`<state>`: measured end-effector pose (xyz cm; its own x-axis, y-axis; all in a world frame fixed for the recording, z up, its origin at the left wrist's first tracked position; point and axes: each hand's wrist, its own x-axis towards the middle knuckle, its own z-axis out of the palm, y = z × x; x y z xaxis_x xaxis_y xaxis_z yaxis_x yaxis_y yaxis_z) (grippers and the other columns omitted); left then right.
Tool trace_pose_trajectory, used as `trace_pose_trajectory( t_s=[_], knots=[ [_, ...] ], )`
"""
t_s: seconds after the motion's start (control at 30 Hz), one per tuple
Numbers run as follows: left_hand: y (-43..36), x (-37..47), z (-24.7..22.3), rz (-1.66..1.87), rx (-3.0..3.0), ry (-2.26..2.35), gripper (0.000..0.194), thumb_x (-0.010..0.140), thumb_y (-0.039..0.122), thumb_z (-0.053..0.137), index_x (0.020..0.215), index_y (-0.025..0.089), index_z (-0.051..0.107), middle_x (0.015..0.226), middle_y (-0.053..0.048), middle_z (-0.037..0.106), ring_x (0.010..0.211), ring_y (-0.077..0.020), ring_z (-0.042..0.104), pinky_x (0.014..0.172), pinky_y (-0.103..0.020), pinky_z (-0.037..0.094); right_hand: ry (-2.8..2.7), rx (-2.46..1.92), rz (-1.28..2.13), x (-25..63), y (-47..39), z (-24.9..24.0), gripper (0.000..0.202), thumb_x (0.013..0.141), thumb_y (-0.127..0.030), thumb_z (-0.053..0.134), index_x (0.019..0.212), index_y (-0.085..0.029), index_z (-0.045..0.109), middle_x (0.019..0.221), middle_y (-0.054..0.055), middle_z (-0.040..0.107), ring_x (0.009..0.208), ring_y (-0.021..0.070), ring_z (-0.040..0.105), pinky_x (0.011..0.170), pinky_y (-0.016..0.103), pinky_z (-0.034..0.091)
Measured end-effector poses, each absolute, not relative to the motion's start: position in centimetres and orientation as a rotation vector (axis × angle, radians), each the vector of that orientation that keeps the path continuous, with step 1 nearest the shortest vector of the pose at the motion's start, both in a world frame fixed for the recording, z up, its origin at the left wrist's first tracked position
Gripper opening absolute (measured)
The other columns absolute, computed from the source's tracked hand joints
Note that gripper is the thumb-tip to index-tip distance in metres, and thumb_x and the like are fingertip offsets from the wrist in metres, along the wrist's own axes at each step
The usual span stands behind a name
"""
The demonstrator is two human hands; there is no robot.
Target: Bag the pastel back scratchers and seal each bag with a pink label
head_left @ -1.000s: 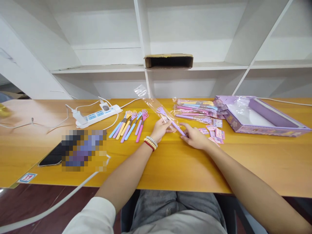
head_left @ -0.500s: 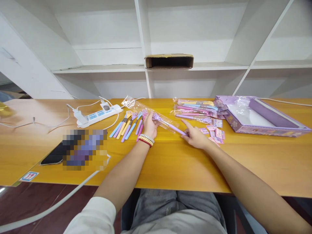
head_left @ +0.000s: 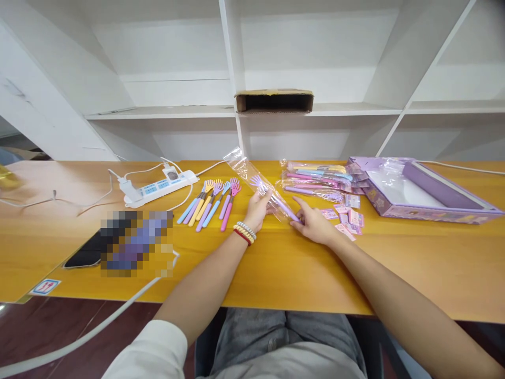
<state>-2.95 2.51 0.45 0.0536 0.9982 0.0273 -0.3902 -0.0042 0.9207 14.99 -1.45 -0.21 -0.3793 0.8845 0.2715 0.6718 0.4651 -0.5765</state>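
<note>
A purple back scratcher [head_left: 283, 204] with a claw-shaped head lies slantwise inside a clear plastic bag [head_left: 241, 167]. My left hand [head_left: 258, 209] is closed around the bagged scratcher near its middle. At the lower end, my right hand [head_left: 312, 223] pinches the handle tip, index finger partly extended. Unbagged back scratchers [head_left: 205, 209] in blue, yellow, purple and pink lie in a row left of my left hand. Beyond my right hand is a pile of bagged back scratchers [head_left: 315, 176], with small printed cards [head_left: 347, 217] close by.
A purple box [head_left: 430, 211] with clear plastic inside sits at the right. To the left are a white power strip [head_left: 161, 185] with cables and a dark phone [head_left: 84, 251] beside a blurred patch. White shelves holding a cardboard box [head_left: 274, 101] rise behind the table [head_left: 315, 273].
My left hand has slid right along the bagged scratcher, nearer my right hand. The bag's far end has swung right and up, uncovering the pink scratchers. My right hand has barely moved.
</note>
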Motion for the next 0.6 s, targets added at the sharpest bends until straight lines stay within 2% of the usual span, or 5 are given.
trace_pose_trajectory(
  t_s=[0.17,0.33,0.47,0.6],
  knots=[
    [2.7,-3.3,0.8,1.404,0.887,0.880,0.031,0.068,0.039,0.066,0.084,0.017,0.052,0.071,-0.001,0.060,0.056,-0.0111,0.058,0.051,-0.023,0.049,-2.170,-1.163,0.668,15.3,-1.3,-0.1,0.063,0.072,-0.020,0.058,0.130,-0.020,0.034,0.089,0.002,0.061,0.057,0.0098,0.054,0.060,0.024,0.045],
    [3.2,-4.0,1.2,1.517,0.761,0.862,0.025,0.067,0.032,0.067,0.080,0.018,0.051,0.060,0.004,0.055,0.057,-0.0105,0.059,0.059,-0.024,0.050,-2.223,-1.149,0.719,15.5,-1.2,-0.2,0.063,0.070,-0.017,0.059,0.129,-0.021,0.037,0.094,0.003,0.060,0.057,0.0082,0.053,0.059,0.023,0.045],
    [3.3,-4.0,1.2,1.511,0.742,0.873,0.025,0.067,0.031,0.067,0.077,0.018,0.050,0.056,0.004,0.053,0.056,-0.0113,0.059,0.060,-0.025,0.050,-2.227,-1.139,0.576,15.5,-1.4,0.0,0.070,0.068,-0.027,0.065,0.131,-0.021,0.035,0.099,0.005,0.058,0.061,0.0108,0.052,0.064,0.028,0.047],
    [3.1,-3.7,1.2,1.487,0.755,0.874,0.025,0.069,0.033,0.067,0.077,0.016,0.049,0.059,0.002,0.056,0.057,-0.0120,0.060,0.060,-0.026,0.050,-2.237,-1.089,0.435,15.3,-1.6,0.3,0.078,0.064,-0.034,0.070,0.132,-0.020,0.035,0.113,0.010,0.054,0.084,0.0197,0.055,0.075,0.035,0.047]
  ],
)
